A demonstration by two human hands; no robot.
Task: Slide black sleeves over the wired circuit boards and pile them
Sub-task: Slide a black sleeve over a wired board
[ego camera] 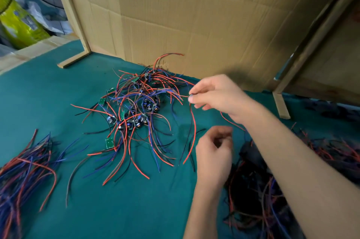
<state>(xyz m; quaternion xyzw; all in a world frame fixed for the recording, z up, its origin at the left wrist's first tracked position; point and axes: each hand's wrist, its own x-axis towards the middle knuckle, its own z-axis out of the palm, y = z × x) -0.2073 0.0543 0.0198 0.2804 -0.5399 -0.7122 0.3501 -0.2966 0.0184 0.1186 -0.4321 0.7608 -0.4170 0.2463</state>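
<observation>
A tangled heap of small green circuit boards (136, 114) with red, blue and black wires lies mid-table on the green cloth. My right hand (216, 96) is raised at the heap's right edge and pinches wire ends; a long red wire (192, 133) hangs down from its fingers. My left hand (213, 155) hovers below it, blurred, with its fingers curled; whether it holds anything is unclear. A dark pile of sleeved boards with wires (259, 190) lies at the lower right, partly under my right forearm.
A bundle of red, blue and black wires (21, 172) lies at the left edge. A cardboard wall (194, 14) stands behind the heap, with wooden posts (280, 106) on both sides. The green cloth (116, 209) covers the table.
</observation>
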